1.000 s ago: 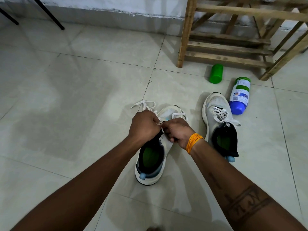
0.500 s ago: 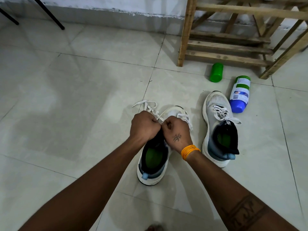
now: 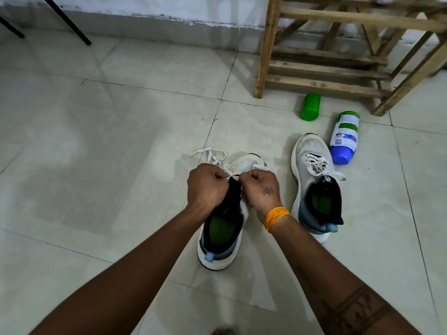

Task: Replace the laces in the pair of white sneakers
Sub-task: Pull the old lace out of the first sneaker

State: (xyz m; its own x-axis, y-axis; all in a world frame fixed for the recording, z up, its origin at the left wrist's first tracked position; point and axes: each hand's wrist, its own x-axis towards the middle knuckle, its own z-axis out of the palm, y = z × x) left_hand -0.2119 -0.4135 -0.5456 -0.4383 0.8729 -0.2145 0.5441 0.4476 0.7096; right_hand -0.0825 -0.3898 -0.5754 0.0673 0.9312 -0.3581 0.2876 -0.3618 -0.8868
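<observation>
Two white sneakers are set on the tiled floor (image 3: pixel 96 165): the left sneaker (image 3: pixel 223 228) near centre, the right sneaker (image 3: pixel 314 189) just beside it. A white lace (image 3: pixel 212 155) over the left sneaker's tongue is pinched by the left hand (image 3: pixel 208 187) and right hand (image 3: pixel 260 192), fists close together. A blue bottle (image 3: pixel 344 139) is seen lying beyond the right sneaker.

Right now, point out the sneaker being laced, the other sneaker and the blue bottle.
sneaker being laced (image 3: pixel 219 258), head view, on its white heel sole.
other sneaker (image 3: pixel 310 147), head view, on its grey toe.
blue bottle (image 3: pixel 344 135), head view, on its label.
</observation>
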